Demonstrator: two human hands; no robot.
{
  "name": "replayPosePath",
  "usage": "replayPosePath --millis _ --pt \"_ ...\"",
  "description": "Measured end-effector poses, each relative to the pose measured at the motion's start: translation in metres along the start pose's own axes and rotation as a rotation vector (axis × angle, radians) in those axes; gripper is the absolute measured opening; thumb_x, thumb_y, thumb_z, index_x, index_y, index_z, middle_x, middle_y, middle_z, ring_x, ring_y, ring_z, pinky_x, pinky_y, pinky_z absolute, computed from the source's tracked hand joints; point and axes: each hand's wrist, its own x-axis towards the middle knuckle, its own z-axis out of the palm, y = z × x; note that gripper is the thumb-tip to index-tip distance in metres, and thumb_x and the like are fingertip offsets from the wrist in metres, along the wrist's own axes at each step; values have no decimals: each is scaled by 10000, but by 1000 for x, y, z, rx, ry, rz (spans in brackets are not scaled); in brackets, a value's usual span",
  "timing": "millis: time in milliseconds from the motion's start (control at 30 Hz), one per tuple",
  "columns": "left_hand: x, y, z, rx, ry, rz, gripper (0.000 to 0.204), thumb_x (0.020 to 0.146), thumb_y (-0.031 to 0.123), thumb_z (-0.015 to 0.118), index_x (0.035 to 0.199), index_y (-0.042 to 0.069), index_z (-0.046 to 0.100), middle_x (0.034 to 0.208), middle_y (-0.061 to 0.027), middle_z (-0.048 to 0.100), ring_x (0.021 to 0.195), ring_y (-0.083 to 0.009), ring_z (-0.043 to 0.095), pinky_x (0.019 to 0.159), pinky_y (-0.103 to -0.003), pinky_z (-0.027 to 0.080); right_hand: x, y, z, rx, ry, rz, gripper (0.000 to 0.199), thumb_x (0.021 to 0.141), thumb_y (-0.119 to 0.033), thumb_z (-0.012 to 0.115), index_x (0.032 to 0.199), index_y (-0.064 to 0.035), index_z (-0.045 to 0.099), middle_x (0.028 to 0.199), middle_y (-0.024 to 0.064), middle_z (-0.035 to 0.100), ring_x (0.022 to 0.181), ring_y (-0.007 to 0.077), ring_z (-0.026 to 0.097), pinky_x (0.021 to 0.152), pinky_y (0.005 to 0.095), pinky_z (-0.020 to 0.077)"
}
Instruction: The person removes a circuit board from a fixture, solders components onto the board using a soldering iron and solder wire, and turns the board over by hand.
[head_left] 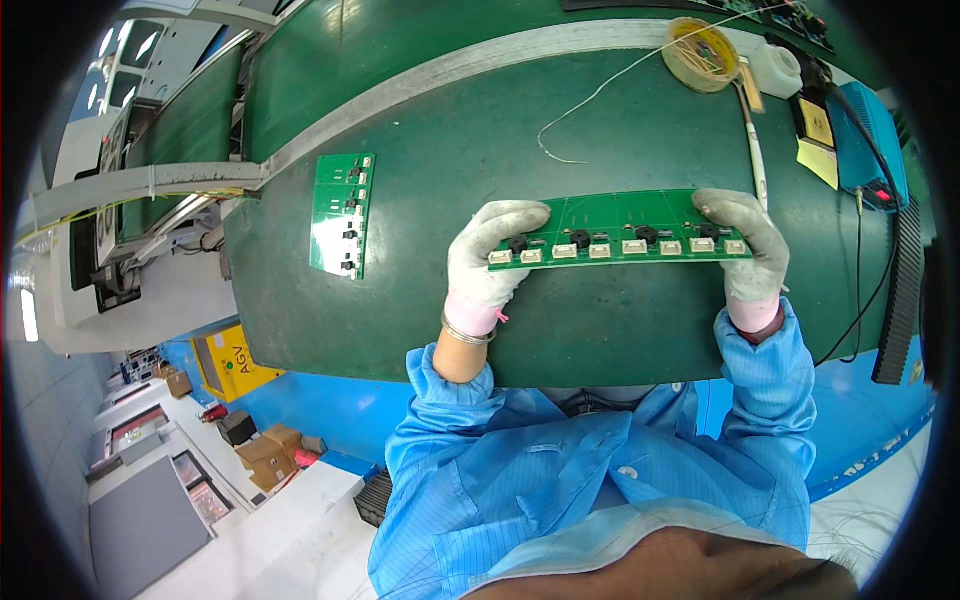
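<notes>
Between my two gloved hands I hold a long green circuit board [610, 215] above the bench, gripped at its two short ends. Several white connectors and round black parts line its near edge. My left hand [488, 255] is closed on the left end, thumb and fingers round the edge. My right hand [752, 245] is closed on the right end the same way. Both gloves are pale with pink cuffs. A second green circuit board [336, 215], with similar connectors along its right side, lies on the bench to the left of my left hand.
The green bench mat [430, 140] carries a yellow tape roll [700, 58] holding small pieces, a white-handled brush [754, 150], a white bottle [776, 70] and a blue soldering station [868, 150] with a black cable. A thin wire [600, 92] curls across the mat. A pale rail [400, 85] borders the back.
</notes>
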Motion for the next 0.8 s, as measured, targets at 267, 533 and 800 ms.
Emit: replayPosePath --millis 267,533,800 --pt "1 -4 -2 49 -31 40 319 681 -58 663 996 -12 688 997 -110 656 812 -188 614 735 -256 486 3 3 0 5 13 -79 247 752 -51 709 971 54 667 888 144 661 719 201 604 645 266 488" --pt "-7 10 -19 -224 -97 -594 281 745 -12 652 1024 -37 661 798 -82 639 539 -124 523 489 -206 417 -10 -13 -8 92 64 591 285 807 -138 678 1009 59 646 693 37 562 500 101 450 439 222 350" --pt "-7 3 -25 -407 -243 -636 360 731 102 708 1043 -59 626 703 -82 615 476 -115 481 415 -204 390 -7 -5 -7 357 9 702 385 887 -279 606 1086 50 605 676 -4 556 476 57 418 418 192 301"
